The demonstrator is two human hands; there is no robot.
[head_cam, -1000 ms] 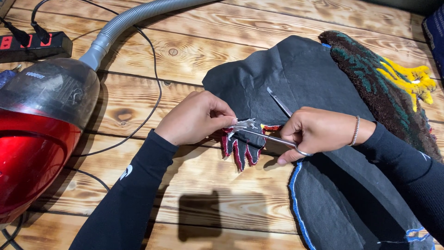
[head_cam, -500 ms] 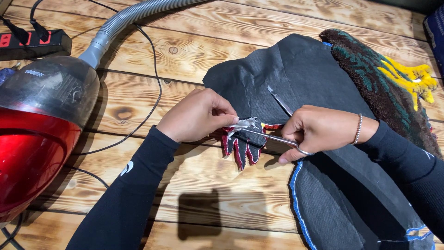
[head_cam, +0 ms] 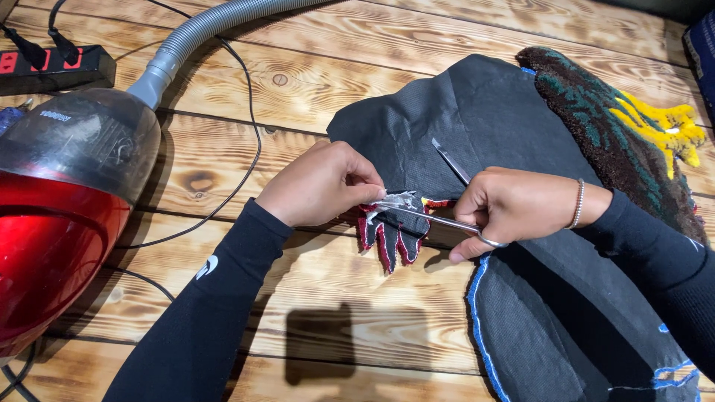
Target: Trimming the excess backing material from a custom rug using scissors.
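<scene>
A tufted rug (head_cam: 514, 134) lies face down on the wooden floor, its black backing up, with blue edging low down and a red-edged claw-shaped part (head_cam: 393, 237) sticking out at the left. My left hand (head_cam: 324, 182) pinches a whitish scrap of backing (head_cam: 393, 201) at that claw. My right hand (head_cam: 514, 208) holds metal scissors (head_cam: 439, 219), blades pointing left at the scrap. At the top right the rug's pile side shows, dark with green and yellow tufts (head_cam: 633, 126).
A red vacuum cleaner (head_cam: 59, 216) with a clear dust bin and grey hose (head_cam: 201, 37) stands at the left. A black power strip (head_cam: 52, 67) with plugs lies at the top left, and thin black cables (head_cam: 249, 134) run over the planks.
Both hands stay at the claw-shaped part. The scissors have shifted slightly along the whitish scrap; nothing else has moved.
</scene>
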